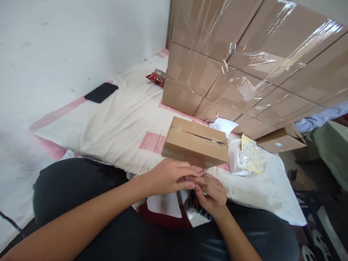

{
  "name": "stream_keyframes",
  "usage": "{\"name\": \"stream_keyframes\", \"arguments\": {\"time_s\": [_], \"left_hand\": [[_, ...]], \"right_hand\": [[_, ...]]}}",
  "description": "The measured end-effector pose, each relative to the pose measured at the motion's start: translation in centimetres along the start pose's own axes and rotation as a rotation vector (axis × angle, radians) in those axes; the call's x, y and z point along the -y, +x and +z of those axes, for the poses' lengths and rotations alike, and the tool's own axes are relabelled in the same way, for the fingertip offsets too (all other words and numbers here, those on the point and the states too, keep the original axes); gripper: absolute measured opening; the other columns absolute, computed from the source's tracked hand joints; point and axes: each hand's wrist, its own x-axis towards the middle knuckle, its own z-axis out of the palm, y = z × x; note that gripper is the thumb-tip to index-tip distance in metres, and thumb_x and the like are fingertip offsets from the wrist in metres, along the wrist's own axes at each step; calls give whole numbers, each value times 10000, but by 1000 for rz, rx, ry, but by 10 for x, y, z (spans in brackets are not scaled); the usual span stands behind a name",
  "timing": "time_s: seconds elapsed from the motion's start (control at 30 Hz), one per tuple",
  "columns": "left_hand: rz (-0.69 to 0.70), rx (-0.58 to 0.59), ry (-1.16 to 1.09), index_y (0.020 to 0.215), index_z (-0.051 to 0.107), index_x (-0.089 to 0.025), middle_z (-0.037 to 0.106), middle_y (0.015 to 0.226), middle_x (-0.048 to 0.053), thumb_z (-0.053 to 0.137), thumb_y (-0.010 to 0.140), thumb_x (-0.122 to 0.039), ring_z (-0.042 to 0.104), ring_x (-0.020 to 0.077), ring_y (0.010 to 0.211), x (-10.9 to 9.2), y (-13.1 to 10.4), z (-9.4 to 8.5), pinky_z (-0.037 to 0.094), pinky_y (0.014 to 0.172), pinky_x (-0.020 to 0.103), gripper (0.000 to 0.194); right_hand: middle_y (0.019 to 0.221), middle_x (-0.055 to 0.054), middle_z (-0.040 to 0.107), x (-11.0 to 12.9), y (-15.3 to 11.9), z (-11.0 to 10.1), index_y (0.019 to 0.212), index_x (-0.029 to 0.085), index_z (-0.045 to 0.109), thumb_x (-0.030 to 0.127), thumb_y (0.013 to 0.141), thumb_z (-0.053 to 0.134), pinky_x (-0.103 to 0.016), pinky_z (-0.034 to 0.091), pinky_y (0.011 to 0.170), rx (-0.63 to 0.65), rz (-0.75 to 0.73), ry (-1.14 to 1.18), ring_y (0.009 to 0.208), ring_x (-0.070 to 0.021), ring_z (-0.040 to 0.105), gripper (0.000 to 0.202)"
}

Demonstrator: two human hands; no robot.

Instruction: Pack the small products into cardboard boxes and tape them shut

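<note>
My left hand (171,176) and my right hand (211,192) meet just in front of a closed cardboard box (194,143). The fingers of both hands are bent and pressed together at the tips. Anything between them is too small or too hidden to make out. The box lies on the cream and pink cloth (116,123). Right of it are a white plastic piece (239,159) and a yellow sheet (251,154) bearing several small clear pieces. Behind the box lies a white paper (223,126) with a thin string.
Stacked cardboard boxes (217,72) under clear wrap rise at the back. A black phone (101,92) lies near the wall at the left, and a red packet (157,77) beside the stack. Another box (281,139) stands at the right edge.
</note>
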Motion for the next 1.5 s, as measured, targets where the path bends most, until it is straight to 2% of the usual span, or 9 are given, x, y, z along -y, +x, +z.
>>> {"name": "stream_keyframes", "arguments": {"time_s": [0.2, 0.33, 0.53, 0.6, 0.77, 0.97, 1.1, 1.33, 1.5], "left_hand": [[114, -113, -26, 1069, 777, -237, 768, 870, 25, 632, 986, -365, 710, 145, 785, -5, 6, 6, 556, 770, 227, 211], [219, -185, 132, 949, 751, -220, 736, 781, 23, 531, 1021, -258, 689, 145, 724, -10, 7, 10, 573, 765, 254, 235], [370, -377, 307, 875, 645, -206, 668, 707, 16, 497, 1019, -209, 587, 144, 623, -22, 2, -3, 480, 605, 270, 207], [346, -396, 296, 895, 614, -204, 643, 720, 19, 482, 1021, -212, 554, 150, 628, -28, 2, -19, 442, 590, 283, 183], [76, -270, 333, 843, 571, -211, 619, 900, 60, 394, 1039, -242, 559, 198, 827, -24, 23, -79, 470, 742, 324, 266], [-193, 151, 167, 779, 573, -217, 588, 1030, 54, 398, 1015, -339, 508, 236, 1034, 1, 76, -137, 431, 974, 386, 318], [-319, 253, 190, 883, 595, -211, 570, 1132, 54, 381, 1003, -383, 462, 247, 1139, 15, 90, -141, 377, 1042, 414, 300], [-392, 232, 176, 922, 621, -206, 531, 1335, 51, 407, 987, -449, 438, 258, 1280, 31, 88, -136, 323, 1124, 437, 330], [-422, 218, 169, 953, 648, -214, 523, 1373, 42, 434, 963, -479, 422, 273, 1341, 29, 84, -136, 308, 1158, 448, 340]], "right_hand": [[851, -56, 805, -1, -2, -3, 752, 251, 540, 11, 831, 629, -327, 490, 525, 54, -45, -72, 568, -180, 690, 268], [817, -48, 790, -1, -5, 0, 783, 251, 573, 30, 839, 632, -322, 508, 535, 74, -28, -52, 549, -169, 663, 235], [638, 8, 726, -20, -12, -6, 792, 234, 619, 188, 869, 695, -263, 543, 506, -101, 472, -142, 523, -169, 688, 117], [559, 26, 665, -25, -13, -17, 723, 231, 604, 206, 884, 683, -262, 504, 471, -152, 467, -237, 466, -155, 634, 181], [652, -5, 654, -21, 9, -53, 861, 247, 637, 80, 834, 662, -334, 491, 536, -250, 60, -297, 563, -190, 605, 170], [1191, -130, 691, -32, 66, -64, 1145, 239, 615, 234, 930, 638, -533, 504, 966, 87, 174, -453, 1128, -319, 632, 216], [1489, -175, 517, -47, 73, -56, 1374, 218, 512, 348, 973, 593, -610, 386, 1139, 226, 252, -471, 1398, -364, 462, 429], [1485, -153, 530, -48, 68, -51, 1385, 241, 514, 346, 966, 602, -598, 377, 1167, 182, 272, -469, 1403, -357, 462, 440], [1463, -148, 548, -49, 67, -49, 1371, 243, 532, 347, 965, 605, -590, 391, 1163, 155, 269, -479, 1390, -349, 478, 425]]}}
